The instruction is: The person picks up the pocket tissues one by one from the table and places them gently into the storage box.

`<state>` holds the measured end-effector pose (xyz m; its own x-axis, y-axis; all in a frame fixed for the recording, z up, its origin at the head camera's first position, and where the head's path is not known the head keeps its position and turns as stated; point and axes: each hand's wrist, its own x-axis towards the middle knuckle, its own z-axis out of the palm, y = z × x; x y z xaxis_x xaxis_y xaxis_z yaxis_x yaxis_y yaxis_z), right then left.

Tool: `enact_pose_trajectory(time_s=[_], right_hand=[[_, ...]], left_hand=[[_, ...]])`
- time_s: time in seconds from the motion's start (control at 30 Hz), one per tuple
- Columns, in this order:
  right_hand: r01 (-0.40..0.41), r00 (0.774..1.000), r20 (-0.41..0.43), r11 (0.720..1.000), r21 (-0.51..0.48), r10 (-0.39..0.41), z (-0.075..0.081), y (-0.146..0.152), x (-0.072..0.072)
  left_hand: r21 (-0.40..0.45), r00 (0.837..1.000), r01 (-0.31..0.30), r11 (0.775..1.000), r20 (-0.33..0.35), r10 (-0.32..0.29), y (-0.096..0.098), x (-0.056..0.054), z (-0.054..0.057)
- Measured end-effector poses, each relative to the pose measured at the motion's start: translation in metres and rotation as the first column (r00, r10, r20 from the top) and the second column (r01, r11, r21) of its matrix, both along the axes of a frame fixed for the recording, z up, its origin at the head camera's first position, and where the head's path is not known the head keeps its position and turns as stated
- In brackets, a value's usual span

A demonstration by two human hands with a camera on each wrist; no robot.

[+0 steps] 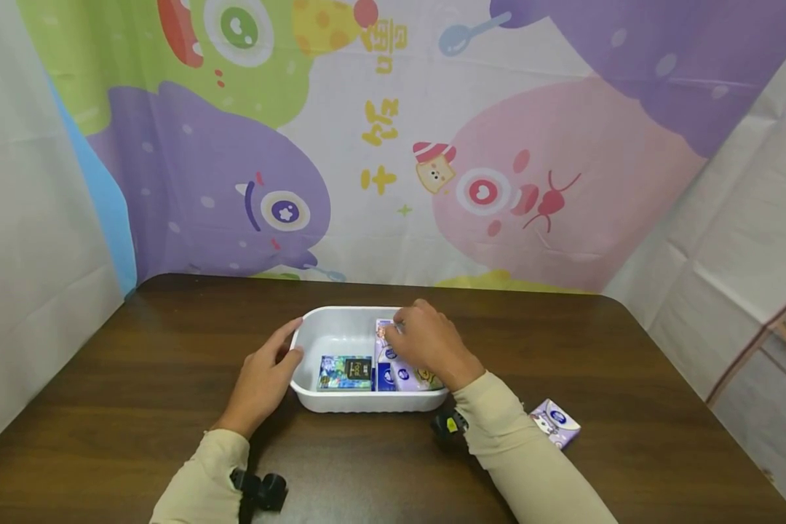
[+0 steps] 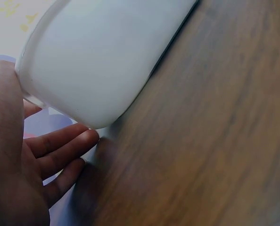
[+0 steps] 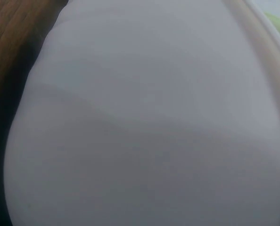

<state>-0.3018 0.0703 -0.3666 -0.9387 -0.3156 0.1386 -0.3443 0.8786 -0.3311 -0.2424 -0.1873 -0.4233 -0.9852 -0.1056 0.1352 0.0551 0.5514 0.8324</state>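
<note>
A white plastic basin (image 1: 367, 402) stands on the table. My left hand (image 1: 262, 382) holds its left end, thumb at the rim; the left wrist view shows the other fingers (image 2: 67, 148) against the outer wall. Inside the basin, my right hand (image 1: 429, 342) reaches over the right half, its curled fingers gripping a purple tissue pack (image 1: 383, 333) by its edge. The hand partly covers that pack. Another purple tissue pack (image 1: 406, 377) lies nearer the front wall. Left of these lies a blue-green patterned pack (image 1: 337, 372) with a dark label. Only the basin's outer wall (image 3: 144, 103) fills most of the right wrist view.
One more purple tissue pack (image 1: 557, 423) lies on the brown wooden table (image 1: 354, 466), right of the basin and beside the right forearm. A cartoon-printed cloth (image 1: 367, 240) hangs behind the table's far edge, with pale cloth at both sides.
</note>
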Motion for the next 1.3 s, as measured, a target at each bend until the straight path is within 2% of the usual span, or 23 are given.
enact_pose_trajectory(time_s=[0.2,0.63,0.87,1.17,1.3], right_hand=[[-0.032,0.999,-0.025,0.998,0.061,0.034,-0.001,0.001,-0.001],[-0.086,0.996,0.017,0.984,0.155,0.084,-0.002,0.001,-0.003],[-0.069,0.998,0.024,0.986,0.152,0.066,-0.002,0.001,-0.001],[-0.003,0.995,0.098,0.995,0.097,-0.006,0.006,0.004,0.003],[-0.002,0.994,0.11,0.996,0.092,-0.008,0.008,0.006,0.007]], left_hand=[[-0.012,1.0,-0.008,1.0,-0.029,0.008,0.0,0.0,-0.001],[-0.019,0.999,-0.008,1.0,-0.039,0.008,0.0,0.0,-0.002],[-0.008,0.999,0.001,1.0,-0.043,-0.002,0.0,-0.001,0.0],[0.0,1.0,0.014,1.0,-0.028,-0.014,-0.001,-0.003,0.001],[0.001,1.0,0.01,1.0,-0.019,-0.01,0.001,-0.001,-0.001]])
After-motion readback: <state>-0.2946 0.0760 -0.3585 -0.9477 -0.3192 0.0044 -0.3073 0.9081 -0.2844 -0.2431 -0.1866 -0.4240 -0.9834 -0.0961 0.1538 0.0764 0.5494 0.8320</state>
